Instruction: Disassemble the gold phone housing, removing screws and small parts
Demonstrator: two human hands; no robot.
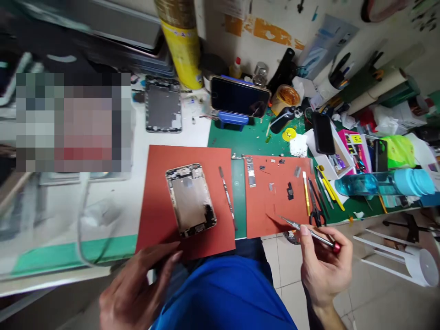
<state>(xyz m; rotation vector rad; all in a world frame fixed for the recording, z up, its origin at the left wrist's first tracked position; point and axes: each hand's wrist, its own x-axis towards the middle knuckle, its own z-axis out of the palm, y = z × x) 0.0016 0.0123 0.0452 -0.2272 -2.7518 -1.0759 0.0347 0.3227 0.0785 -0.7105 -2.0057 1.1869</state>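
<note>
Red mats (218, 231) lay on a cluttered bench (194, 137); the right hand (326, 266) pinched a slim red-ended tool (318, 237), while the left hand (132, 279), loosely spread, was near a phone shell (190, 201)

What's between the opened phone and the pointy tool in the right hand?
From the opened phone to the pointy tool, the head view shows a thin metal stick, a green strip, then part of the right red mat.

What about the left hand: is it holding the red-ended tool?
No, the red-ended tool is gripped in the right hand.
</note>
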